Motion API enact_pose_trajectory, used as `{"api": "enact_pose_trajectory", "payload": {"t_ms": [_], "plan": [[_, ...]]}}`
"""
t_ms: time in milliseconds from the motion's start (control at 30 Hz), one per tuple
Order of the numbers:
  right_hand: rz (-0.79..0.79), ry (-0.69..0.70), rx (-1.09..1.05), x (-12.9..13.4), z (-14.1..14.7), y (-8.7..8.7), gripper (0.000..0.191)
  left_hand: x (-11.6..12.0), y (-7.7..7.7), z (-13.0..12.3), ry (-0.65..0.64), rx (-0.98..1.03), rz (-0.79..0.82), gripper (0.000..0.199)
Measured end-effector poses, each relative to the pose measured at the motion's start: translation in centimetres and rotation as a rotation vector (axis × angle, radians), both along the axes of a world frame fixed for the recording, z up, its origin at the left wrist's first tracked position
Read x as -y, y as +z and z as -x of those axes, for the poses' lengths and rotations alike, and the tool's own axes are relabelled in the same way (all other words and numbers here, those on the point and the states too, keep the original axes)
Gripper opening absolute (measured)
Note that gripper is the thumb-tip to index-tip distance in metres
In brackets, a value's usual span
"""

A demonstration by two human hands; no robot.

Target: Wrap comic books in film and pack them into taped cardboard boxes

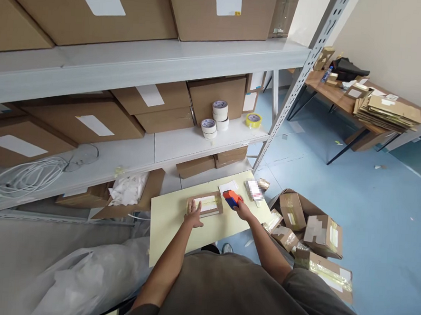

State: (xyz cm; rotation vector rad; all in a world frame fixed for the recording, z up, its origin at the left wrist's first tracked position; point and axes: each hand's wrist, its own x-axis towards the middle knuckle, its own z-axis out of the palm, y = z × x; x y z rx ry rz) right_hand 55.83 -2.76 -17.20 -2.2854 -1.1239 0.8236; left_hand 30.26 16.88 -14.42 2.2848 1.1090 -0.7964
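A small flat cardboard box (213, 210) with a white label and yellowish tape lies on the pale yellow tabletop (170, 228). On the box's left part rests my left hand (193, 215), its fingers spread. Just right of the box, my right hand (243, 210) is wrapped round the handle of an orange and blue tape dispenser (232, 198), which is held above the tabletop. White paper (228, 187) lies behind the dispenser. A blurred white item (254, 189) is near the table's right corner.
Shelves (211, 138) with large cartons, tape rolls (220, 111) and a coiled white cable (34, 177) stand in front. Taped parcels (321, 235) are piled at the right. Plastic bags (96, 279) lie lower left. A wooden desk (342, 96) holds flattened cardboard.
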Motion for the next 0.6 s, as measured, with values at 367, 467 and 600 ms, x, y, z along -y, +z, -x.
{"api": "enact_pose_trajectory", "payload": {"t_ms": [367,467,600], "plan": [[-0.229,0.148,-0.281,-7.9,7.8,5.4,0.047,0.1,0.4,1.1,-0.001,0.058,-0.013,0.117],[-0.210,0.121,-0.334,-7.7,7.4,4.0,0.046,0.7,0.3,1.2,0.037,0.120,-0.038,0.109],[-0.234,0.149,-0.381,-7.5,6.5,2.8,0.054,0.8,0.6,1.4,0.127,0.221,-0.033,0.100]]}}
